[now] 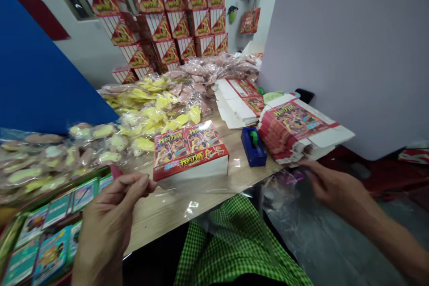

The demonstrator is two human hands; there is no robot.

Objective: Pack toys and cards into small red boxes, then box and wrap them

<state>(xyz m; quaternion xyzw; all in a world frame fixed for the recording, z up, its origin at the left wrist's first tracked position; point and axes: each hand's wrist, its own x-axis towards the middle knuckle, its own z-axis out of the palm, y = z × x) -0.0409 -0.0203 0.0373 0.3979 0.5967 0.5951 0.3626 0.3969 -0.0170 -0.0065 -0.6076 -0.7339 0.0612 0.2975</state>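
My left hand (110,214) is at the near left, its fingers pinched on the edge of a clear plastic sheet (201,196) that lies over the wooden table (161,214) beneath a red printed box (189,152). The box stands closed in the middle of the table. My right hand (326,183) reaches to the lower right, fingers curled at the foot of a stack of flat, unfolded red cartons (295,129). What those fingers hold, if anything, is hidden.
A blue tape dispenser (254,145) sits between box and carton stack. Bags of yellow and pink toys (157,103) heap across the table's back. Finished red boxes (174,13) are stacked by the wall. A tray of green card packs (40,241) lies at lower left.
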